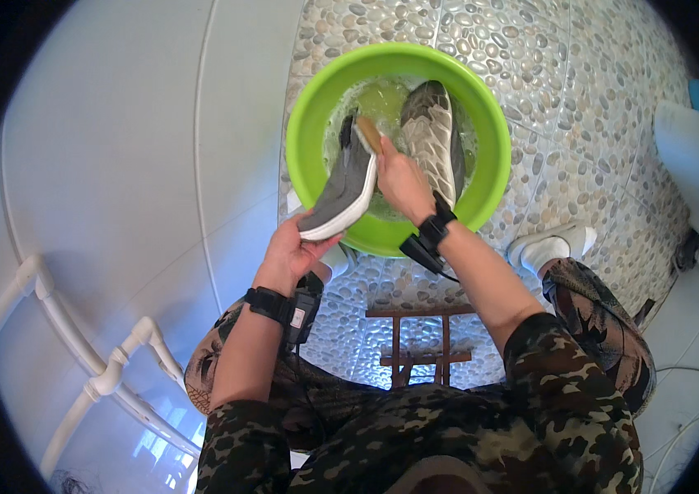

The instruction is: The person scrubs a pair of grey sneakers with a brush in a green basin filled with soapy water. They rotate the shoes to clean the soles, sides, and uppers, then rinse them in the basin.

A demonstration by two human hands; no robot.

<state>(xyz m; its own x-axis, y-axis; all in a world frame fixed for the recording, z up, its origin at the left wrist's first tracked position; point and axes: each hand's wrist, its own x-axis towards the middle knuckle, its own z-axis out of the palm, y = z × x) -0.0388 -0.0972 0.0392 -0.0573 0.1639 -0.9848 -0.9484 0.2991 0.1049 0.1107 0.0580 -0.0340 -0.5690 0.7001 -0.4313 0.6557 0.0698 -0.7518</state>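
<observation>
My left hand grips one end of a grey shoe with a white sole, tilted over the near left rim of a green plastic basin. In my right hand is a scrubbing brush with a wooden back. Its pale bristles meet the far part of the shoe, by the sole edge. Another shoe, its patterned sole turned partly upward, rests in the basin to the right of my right hand. Sudsy water surrounds both shoes.
A pebble-patterned tile floor lies under the basin. White pipes run along the wall at left. Between my legs stands a wooden stool frame. A white fixture is at far right. Cables cross the lower right floor.
</observation>
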